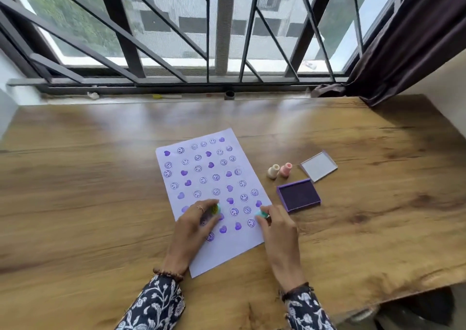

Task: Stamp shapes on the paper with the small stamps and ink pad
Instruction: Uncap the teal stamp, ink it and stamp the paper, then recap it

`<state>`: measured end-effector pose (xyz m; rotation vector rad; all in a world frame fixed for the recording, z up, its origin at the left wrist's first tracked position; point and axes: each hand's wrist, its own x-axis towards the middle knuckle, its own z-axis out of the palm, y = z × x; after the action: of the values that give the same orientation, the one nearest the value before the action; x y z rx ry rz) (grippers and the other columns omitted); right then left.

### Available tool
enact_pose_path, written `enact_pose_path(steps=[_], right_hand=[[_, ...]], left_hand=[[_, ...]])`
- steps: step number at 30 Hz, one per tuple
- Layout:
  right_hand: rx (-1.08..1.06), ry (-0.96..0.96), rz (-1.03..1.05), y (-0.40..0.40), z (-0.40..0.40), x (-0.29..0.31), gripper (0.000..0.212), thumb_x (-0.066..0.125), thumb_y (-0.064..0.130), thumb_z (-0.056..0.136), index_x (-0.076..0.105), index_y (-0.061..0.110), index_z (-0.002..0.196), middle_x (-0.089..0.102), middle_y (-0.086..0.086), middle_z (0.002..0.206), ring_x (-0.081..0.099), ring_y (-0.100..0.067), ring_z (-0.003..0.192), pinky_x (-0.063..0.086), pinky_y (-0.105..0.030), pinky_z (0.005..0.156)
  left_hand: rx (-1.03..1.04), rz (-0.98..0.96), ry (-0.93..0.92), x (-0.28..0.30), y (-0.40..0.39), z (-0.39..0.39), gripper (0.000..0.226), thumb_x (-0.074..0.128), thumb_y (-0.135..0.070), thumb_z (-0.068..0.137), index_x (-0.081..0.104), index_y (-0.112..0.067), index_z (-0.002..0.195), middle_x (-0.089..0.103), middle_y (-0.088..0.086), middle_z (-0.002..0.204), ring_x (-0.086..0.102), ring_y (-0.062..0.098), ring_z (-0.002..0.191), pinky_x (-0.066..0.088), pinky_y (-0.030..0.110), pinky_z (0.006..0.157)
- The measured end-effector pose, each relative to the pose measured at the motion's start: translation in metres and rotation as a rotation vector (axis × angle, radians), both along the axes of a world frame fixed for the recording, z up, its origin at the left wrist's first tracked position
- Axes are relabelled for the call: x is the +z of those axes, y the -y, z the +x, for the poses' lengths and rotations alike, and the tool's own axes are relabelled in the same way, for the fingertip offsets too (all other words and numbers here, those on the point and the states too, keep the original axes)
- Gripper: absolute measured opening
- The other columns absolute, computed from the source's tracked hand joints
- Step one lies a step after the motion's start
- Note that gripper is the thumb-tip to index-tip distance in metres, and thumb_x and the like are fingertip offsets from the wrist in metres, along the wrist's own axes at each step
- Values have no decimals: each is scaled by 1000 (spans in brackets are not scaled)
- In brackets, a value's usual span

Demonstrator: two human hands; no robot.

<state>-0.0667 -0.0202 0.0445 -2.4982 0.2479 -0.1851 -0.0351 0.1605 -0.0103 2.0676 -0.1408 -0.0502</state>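
Note:
A white paper [222,251] lies on the wooden table, covered with several purple smiley and heart prints. My left hand [194,226] rests on the paper's lower part and holds a small yellow-green stamp [215,208] tilted, its smiley face showing. My right hand [280,231] sits at the paper's right edge, gripping a small teal stamp [261,214]. The open purple ink pad [299,195] lies just right of the paper, beyond my right hand.
A cream stamp [273,171] and a pink stamp [286,170] stand upright behind the ink pad. The pad's clear lid [318,166] lies beside them. The table's right edge [428,283] runs diagonally near my right arm. A barred window and a dark curtain [393,52] are beyond.

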Motion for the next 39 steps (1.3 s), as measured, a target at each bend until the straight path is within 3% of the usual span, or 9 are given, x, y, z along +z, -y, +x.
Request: enact_pose_path(steps=[9, 13, 16, 20, 24, 29, 32, 34, 39], right_hand=[[39, -59, -10, 8, 6, -1, 13, 68, 14, 81, 61, 13, 92, 62, -1, 91, 60, -16, 77, 49, -27, 67], [-299, -100, 669, 28, 11, 8, 9, 71, 12, 78, 68, 15, 86, 70, -3, 86, 65, -15, 75, 51, -21, 63], [-438, -157, 1237, 42, 10, 16, 15, 61, 8, 85, 65, 3, 99, 67, -9, 89, 62, -17, 78, 57, -16, 62], [-506, -259, 1602, 50, 7, 28, 14, 56, 10, 87, 66, 1, 90, 67, -9, 83, 61, -17, 77, 58, -18, 60], [-365, -247, 1598, 46, 5, 44, 14, 61, 12, 77, 70, 7, 86, 74, -4, 76, 67, -12, 70, 58, -18, 63], [-83, -182, 1396, 34, 7, 69, 27, 73, 21, 64, 71, 14, 90, 76, -6, 88, 69, -13, 79, 56, -18, 71], [-30, -158, 1200, 33, 10, 78, 28, 76, 24, 61, 73, 19, 88, 77, -2, 84, 68, -11, 80, 54, -19, 76], [16, -132, 1114, 36, 11, 81, 19, 75, 11, 68, 74, 20, 84, 77, 1, 78, 68, -6, 75, 52, -13, 69], [86, -81, 1079, 46, 15, 86, 23, 72, -5, 70, 75, 15, 80, 78, 0, 78, 71, -8, 76, 50, -10, 65]], left_hand=[[3, -9, 24, 3, 1, -2, 34, 71, -23, 78, 58, -34, 108, 63, -21, 99, 60, 1, 87, 46, 12, 79], [-2, -4, 28, 4, 0, -2, 35, 71, -23, 79, 57, -35, 108, 63, -22, 99, 60, 1, 89, 48, 18, 80], [-1, -13, 4, 6, 0, -1, 35, 71, -25, 79, 57, -37, 108, 62, -25, 99, 60, 0, 91, 47, 15, 81], [29, -49, -30, 16, 0, 1, 35, 74, -20, 75, 59, -40, 101, 64, -20, 97, 60, 2, 91, 47, 17, 80], [95, -189, -67, 43, 11, 5, 29, 76, -14, 72, 67, -29, 95, 65, -12, 99, 59, -2, 91, 45, 8, 78], [85, -645, -307, 75, 43, -1, 22, 71, -1, 71, 73, -18, 85, 75, -4, 77, 66, 5, 74, 50, 10, 66], [52, -727, -322, 86, 56, -3, 17, 72, -9, 68, 74, -17, 83, 75, -6, 76, 64, 6, 73, 51, 13, 67], [34, -745, -319, 89, 61, -2, 24, 73, -25, 61, 74, -18, 84, 76, -5, 77, 65, 8, 75, 52, 14, 69], [4, -720, -319, 97, 70, 0, 29, 73, -39, 55, 74, -23, 78, 74, -6, 70, 63, 8, 68, 52, 15, 69]])
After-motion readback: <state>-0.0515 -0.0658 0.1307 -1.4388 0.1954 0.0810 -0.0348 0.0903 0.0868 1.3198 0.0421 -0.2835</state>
